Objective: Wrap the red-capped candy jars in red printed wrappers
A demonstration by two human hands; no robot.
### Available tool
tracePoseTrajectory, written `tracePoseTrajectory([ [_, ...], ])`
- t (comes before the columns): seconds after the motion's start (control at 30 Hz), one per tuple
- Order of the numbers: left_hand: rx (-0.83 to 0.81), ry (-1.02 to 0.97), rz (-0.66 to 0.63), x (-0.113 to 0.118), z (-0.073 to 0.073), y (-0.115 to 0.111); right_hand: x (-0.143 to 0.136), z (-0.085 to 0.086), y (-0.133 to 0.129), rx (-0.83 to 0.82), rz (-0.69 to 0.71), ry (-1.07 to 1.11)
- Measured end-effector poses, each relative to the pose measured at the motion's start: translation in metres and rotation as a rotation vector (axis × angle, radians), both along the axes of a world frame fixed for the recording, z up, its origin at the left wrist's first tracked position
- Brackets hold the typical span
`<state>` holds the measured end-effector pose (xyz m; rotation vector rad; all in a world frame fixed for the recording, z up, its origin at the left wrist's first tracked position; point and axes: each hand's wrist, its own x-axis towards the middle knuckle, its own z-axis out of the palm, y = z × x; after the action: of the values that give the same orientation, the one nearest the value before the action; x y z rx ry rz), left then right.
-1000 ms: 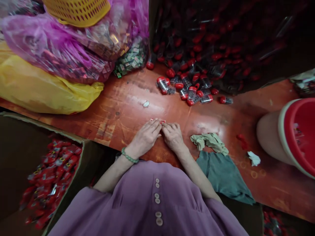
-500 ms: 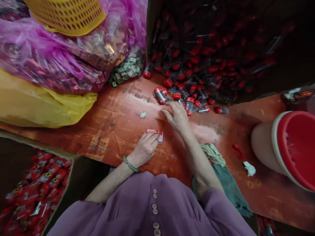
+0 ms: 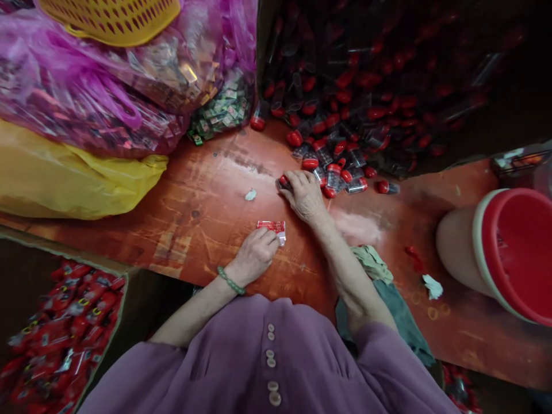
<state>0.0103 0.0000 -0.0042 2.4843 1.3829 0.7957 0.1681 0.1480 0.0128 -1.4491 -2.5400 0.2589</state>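
Observation:
My left hand (image 3: 257,254), with a green bead bracelet at the wrist, rests low over the table. Its curled fingers hold a small red-and-white plastic packet (image 3: 272,225) whose far edge lies on the tabletop. Farther out, my right hand (image 3: 305,194) has its fingers closed round a small clear container with a red cap (image 3: 283,183), mostly hidden under the fingers. Just beyond that hand lies a loose heap of similar red-capped clear containers (image 3: 333,177), spilling from a large dark box (image 3: 457,155).
Purple plastic bags (image 3: 86,86) and a yellow bag (image 3: 64,178) fill the far left, under a yellow basket (image 3: 129,23). At lower left is a carton of red packets (image 3: 73,322). A white bucket with red rim (image 3: 461,241) and cloths (image 3: 374,265) are on the right.
My right hand has drawn back slightly from the heap, its fingers now round one red-capped container. More of the red packet shows beyond my left fingers. The view has shifted a little.

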Motion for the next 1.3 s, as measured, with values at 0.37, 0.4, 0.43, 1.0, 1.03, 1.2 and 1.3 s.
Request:
tracePoseTrajectory([
  [0.37, -0.095, -0.114, -0.041, -0.006, 0.007, 0.01, 0.049, 0.002, -0.046, -0.051, -0.193, 0.531],
  [0.4, -0.104, -0.09, -0.028, -0.005, 0.008, 0.008, 0.049, 0.004, -0.052, -0.108, -0.225, 0.663],
  [0.43, -0.11, -0.059, -0.006, -0.003, 0.009, 0.006, 0.048, 0.007, -0.058, -0.183, -0.258, 0.797],
  [1.0, 0.067, -0.374, 0.253, 0.003, 0.002, 0.002, 0.041, 0.004, -0.124, -0.697, -0.48, 1.48],
  [1.03, 0.055, -0.422, 0.259, 0.002, 0.004, 0.003, 0.041, 0.003, -0.127, -0.697, -0.484, 1.47],
  [1.2, 0.015, -0.491, 0.273, -0.002, 0.012, 0.003, 0.044, 0.004, -0.138, -0.704, -0.449, 1.446],
  [1.3, 0.052, -0.468, 0.221, -0.003, 0.018, 0.001, 0.045, 0.008, -0.142, -0.719, -0.423, 1.438],
])
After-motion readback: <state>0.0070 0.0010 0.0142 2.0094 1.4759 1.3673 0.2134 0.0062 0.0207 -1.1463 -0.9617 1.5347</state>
